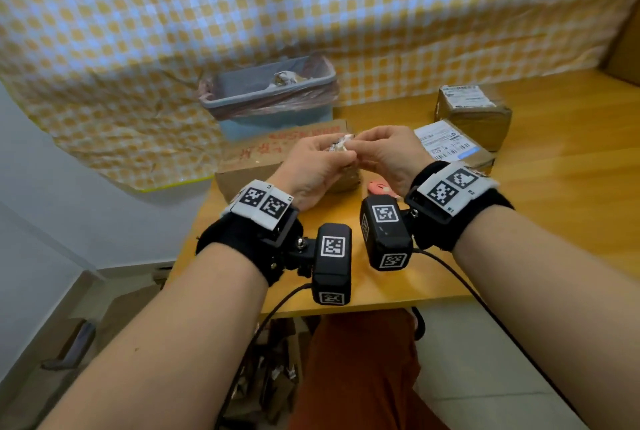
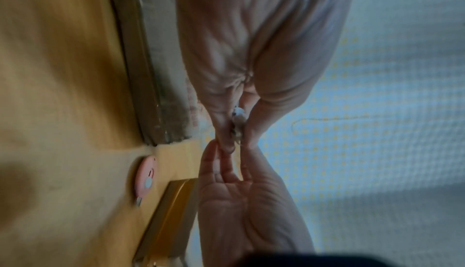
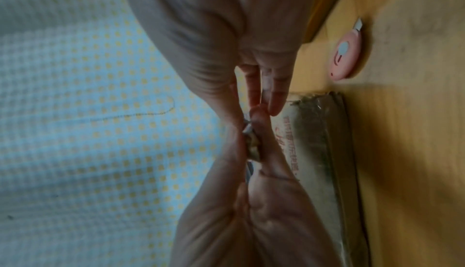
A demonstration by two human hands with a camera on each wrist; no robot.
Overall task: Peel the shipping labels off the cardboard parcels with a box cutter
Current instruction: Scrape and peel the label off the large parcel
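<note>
My left hand [image 1: 313, 163] pinches the crumpled peeled label [image 1: 341, 146], my right hand [image 1: 388, 152] pinching its end above the flat parcel [image 1: 277, 156]; I judge the adhesive could cling to fingers, while the box cutter [image 3: 346, 55] lies blade-out nearby.

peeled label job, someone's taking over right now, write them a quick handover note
Left hand: pinches the crumpled white peeled label.
Right hand: fingertips pinch the same wad from the other side.
The round pink box cutter lies on the wooden table, blade out, in neither hand.
Done: the flat cardboard parcel with red print shows no label on top.
Left: drop the wad, probably into the lined grey bin; then peel the two labelled brown parcels, the near one and the far one.
</note>
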